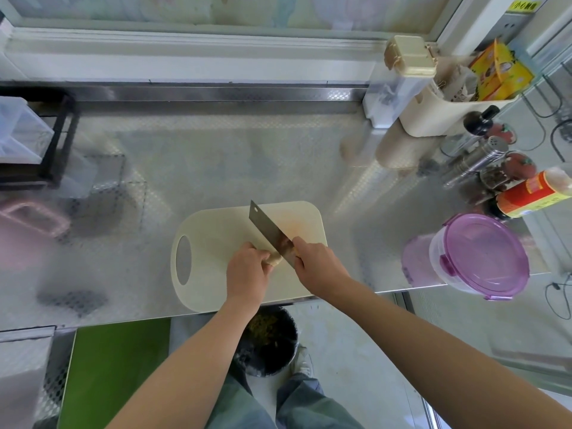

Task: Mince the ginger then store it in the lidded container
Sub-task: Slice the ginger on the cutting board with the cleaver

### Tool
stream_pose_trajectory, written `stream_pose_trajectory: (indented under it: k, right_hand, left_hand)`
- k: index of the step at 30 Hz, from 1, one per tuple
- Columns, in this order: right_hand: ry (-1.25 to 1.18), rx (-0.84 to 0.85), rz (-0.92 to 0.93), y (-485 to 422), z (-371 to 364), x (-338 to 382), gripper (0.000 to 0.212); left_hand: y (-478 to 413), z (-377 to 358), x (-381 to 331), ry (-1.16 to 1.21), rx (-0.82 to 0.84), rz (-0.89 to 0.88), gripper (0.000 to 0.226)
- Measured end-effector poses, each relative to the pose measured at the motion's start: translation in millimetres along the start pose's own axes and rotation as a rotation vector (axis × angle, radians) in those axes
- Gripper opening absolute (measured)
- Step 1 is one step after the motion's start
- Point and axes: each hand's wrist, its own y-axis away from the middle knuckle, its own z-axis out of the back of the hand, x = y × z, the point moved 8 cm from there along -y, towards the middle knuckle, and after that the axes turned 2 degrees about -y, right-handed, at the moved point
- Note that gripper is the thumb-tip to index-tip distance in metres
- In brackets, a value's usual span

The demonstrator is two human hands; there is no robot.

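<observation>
Ginger (274, 258) sits mid-frame on the board (213, 243), left hand (247, 270) curled around it, right hand (318, 264) gripping the cleaver (269, 233); container (483, 255) at right.

Left hand (247, 269) and right hand (318, 261) both grip, forearms converging.

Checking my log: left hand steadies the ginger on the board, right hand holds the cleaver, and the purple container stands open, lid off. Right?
No: the head view shows the container with its purple lid on. Left hand steadies the ginger on the board, right hand holds the cleaver.
</observation>
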Motion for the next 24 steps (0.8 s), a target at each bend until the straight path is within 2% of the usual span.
stream_pose_trajectory:
  k: [8,16,21,24]
  right_hand:
    - [0.027,0.065,-0.057,-6.6,-12.0,-4.7,0.022]
    - [-0.039,0.043,-0.114,-11.7,-36.8,-5.9,0.029]
    - [-0.092,0.016,-0.107,-20.1,-32.1,-0.5,0.007]
    - [-0.15,-0.057,-0.129,-27.3,-18.4,-1.3,0.009]
  left_hand:
    - [-0.9,-1.8,-3.2,-0.022,-0.006,-0.038,0.013]
    - [-1.3,-4.5,-2.0,-0.012,0.008,-0.044,0.01]
    - [-3.3,-1.5,1.7,-0.02,-0.001,-0.026,0.003]
    - [1.6,-1.3,10.2,0.03,-0.029,0.03,0.02]
